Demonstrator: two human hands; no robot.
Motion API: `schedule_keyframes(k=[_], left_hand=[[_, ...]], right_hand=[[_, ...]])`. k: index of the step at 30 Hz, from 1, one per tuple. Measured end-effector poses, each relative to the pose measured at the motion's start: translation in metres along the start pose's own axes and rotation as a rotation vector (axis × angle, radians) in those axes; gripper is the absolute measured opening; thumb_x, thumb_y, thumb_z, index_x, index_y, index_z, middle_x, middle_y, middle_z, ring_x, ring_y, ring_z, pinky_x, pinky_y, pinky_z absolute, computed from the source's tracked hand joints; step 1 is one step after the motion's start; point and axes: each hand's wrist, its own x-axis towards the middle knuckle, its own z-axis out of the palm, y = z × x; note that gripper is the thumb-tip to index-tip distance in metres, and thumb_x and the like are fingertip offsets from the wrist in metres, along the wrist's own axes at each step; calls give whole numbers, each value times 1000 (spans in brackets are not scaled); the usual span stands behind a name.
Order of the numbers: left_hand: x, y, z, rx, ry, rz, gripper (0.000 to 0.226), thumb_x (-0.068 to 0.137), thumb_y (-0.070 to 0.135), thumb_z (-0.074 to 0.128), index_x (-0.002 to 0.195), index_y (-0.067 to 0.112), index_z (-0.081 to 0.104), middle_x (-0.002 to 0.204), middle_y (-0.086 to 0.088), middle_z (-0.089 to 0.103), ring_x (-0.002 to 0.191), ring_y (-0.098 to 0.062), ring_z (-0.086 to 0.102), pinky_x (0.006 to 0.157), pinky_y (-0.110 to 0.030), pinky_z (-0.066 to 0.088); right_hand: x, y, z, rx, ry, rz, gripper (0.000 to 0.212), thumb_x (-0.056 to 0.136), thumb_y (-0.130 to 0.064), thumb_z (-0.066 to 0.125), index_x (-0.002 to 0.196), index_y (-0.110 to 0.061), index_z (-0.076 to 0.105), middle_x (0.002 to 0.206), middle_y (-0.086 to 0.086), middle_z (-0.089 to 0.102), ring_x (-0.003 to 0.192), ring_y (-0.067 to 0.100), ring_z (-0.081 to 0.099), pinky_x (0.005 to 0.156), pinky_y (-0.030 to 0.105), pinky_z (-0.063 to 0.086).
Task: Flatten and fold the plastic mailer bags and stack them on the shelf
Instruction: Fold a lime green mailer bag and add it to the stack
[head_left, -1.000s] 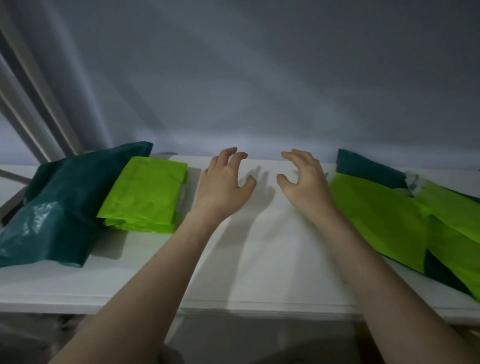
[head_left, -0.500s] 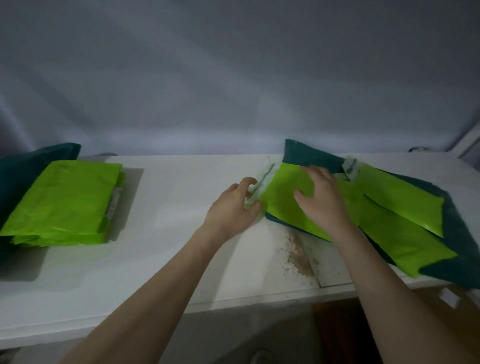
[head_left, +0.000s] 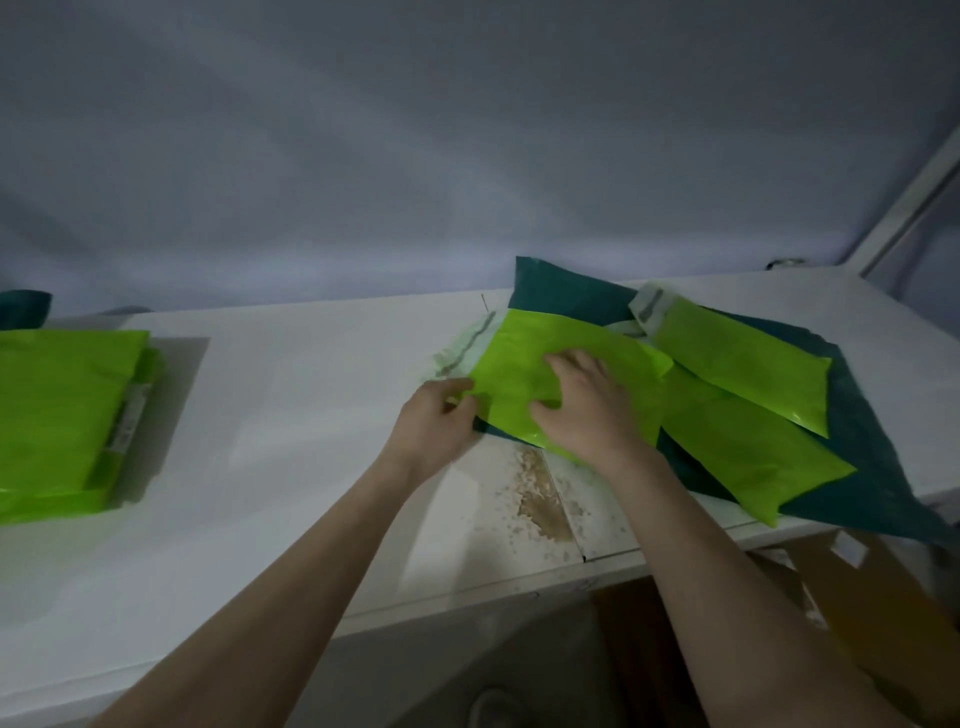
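A lime green mailer bag (head_left: 519, 364) lies at the left end of a loose pile on the white shelf (head_left: 291, 415). My left hand (head_left: 434, 426) pinches its near left edge. My right hand (head_left: 582, 405) lies on top of the same bag with its fingers spread and slightly bent. Two more lime green bags (head_left: 737, 364) rest to the right on a dark green bag (head_left: 883, 467). A folded stack of lime green bags (head_left: 62, 415) sits at the far left of the shelf.
A brown stain (head_left: 540, 499) marks the shelf near its front edge, just below my hands. The dark green bag overhangs the front edge at the right. A grey wall rises behind the shelf. A slanted white frame (head_left: 909, 197) stands at the far right.
My hands left the bare middle of the shelf and moved right onto the loose pile. The left hand took hold of the nearest green bag's edge and the right hand settled on it.
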Motion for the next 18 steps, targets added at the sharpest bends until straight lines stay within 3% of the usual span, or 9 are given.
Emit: schedule_keyframes(k=[5, 7, 11, 15, 18], left_hand=[[-1, 10, -9, -184, 95, 68, 39, 91, 15, 54, 130, 16, 51, 120, -2, 59, 97, -7, 54, 57, 0, 36], [-1, 14, -16, -265, 136, 117, 40, 88, 13, 58, 127, 18, 50, 124, -1, 57, 99, -11, 59, 59, 3, 40], [-2, 20, -35, -356, 199, 230, 44, 84, 9, 64, 119, 24, 43, 124, -9, 54, 92, -18, 65, 73, -22, 56], [-8, 25, -60, -441, 265, 272, 43, 83, 4, 62, 115, 26, 43, 122, -14, 54, 98, -25, 63, 83, -44, 55], [-12, 23, -78, -449, 308, 287, 34, 88, 10, 57, 116, 28, 48, 123, -2, 55, 99, -21, 62, 80, -35, 55]], right_hand=[[-1, -11, -8, 78, 43, 32, 56, 93, -30, 47, 144, -18, 27, 145, 6, 31, 130, 29, 34, 98, 47, 36], [-2, -17, -11, 116, 66, 16, 53, 93, -29, 46, 142, -16, 28, 140, 9, 34, 121, 30, 45, 94, 45, 41], [-5, -33, -16, 221, 88, -15, 48, 94, -28, 47, 138, -15, 32, 130, 10, 37, 104, 30, 54, 91, 47, 43], [-7, -46, -17, 352, 149, -48, 55, 92, -26, 50, 140, -13, 28, 133, 11, 36, 118, 28, 42, 95, 49, 42], [-7, -57, -15, 578, 102, -11, 53, 93, -31, 50, 139, -14, 30, 131, 9, 42, 114, 23, 47, 91, 39, 45]])
